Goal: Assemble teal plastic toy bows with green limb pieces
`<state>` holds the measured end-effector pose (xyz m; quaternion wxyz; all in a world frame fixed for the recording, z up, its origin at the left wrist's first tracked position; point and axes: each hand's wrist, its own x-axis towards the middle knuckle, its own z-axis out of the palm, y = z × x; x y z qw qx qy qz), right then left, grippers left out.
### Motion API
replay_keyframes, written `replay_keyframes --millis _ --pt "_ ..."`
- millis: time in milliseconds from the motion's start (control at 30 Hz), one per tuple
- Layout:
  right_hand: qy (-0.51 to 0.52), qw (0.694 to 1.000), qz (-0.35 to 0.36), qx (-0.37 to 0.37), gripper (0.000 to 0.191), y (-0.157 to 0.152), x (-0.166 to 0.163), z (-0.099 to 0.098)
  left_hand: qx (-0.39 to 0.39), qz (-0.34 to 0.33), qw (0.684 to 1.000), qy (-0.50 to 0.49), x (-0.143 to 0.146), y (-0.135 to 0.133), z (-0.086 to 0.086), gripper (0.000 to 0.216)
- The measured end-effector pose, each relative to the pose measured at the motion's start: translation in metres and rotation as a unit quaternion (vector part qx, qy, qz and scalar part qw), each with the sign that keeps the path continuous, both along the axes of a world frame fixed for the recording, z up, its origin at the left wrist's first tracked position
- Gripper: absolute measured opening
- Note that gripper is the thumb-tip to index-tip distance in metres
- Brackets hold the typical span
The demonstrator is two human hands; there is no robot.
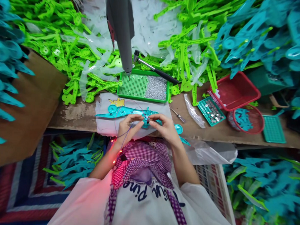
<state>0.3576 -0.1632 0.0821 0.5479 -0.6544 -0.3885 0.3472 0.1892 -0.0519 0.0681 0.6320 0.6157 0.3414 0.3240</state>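
A long teal plastic part (123, 112) lies across a white cloth on the bench, beneath both hands. My left hand (128, 127) is closed in a pinch at the part's middle, where thin wires (115, 121) pass by the fingers. My right hand (165, 127) pinches a small black piece (148, 121) at the same spot, its fingertips almost meeting the left ones. The wires loop over the part and hang down to several glowing red lights (120, 151) at my apron. Fingers partly hide the small piece.
An electric screwdriver (122, 31) hangs over a green tray (119, 93) of screws; a hammer (155, 69) lies behind it. At right are a screwdriver (177, 114), a teal tray (201, 106) of round metal pieces and red baskets (259, 92). Green and teal parts are heaped around.
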Motion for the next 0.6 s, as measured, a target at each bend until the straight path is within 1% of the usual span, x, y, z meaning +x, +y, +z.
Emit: replay_keyframes --millis 100,167,200,267,333,400,467,600 --pt "0.015 1.0 -0.009 -0.014 0.029 -0.011 0.004 0.007 0.065 0.02 0.997 0.045 -0.015 0.009 0.007 0.025" --pt "0.05 0.999 -0.01 -0.004 0.032 -0.009 0.002 0.009 0.078 0.0 0.996 0.053 -0.017 0.01 0.01 0.025" --pt "0.065 0.998 -0.002 0.002 0.033 -0.006 0.0 0.009 0.089 -0.019 0.995 0.048 -0.015 0.007 0.011 0.025" --pt "0.084 0.996 0.012 0.008 0.034 0.001 -0.005 0.007 0.134 -0.046 0.989 0.029 -0.007 0.0 0.012 0.021" --pt "0.1 0.995 0.015 0.001 0.036 0.006 -0.008 0.003 0.186 -0.046 0.981 0.01 0.003 -0.008 0.011 0.014" --pt "0.11 0.994 0.006 -0.006 0.036 0.007 -0.009 -0.001 0.21 -0.04 0.977 -0.002 0.009 -0.013 0.008 0.008" --pt "0.114 0.993 -0.007 -0.005 0.038 0.004 -0.009 -0.004 0.182 -0.039 0.982 -0.007 0.012 -0.015 0.005 0.006" --pt "0.113 0.993 -0.018 0.002 0.042 -0.001 -0.007 -0.007 0.015 -0.052 0.998 -0.011 0.012 -0.013 0.002 0.018"
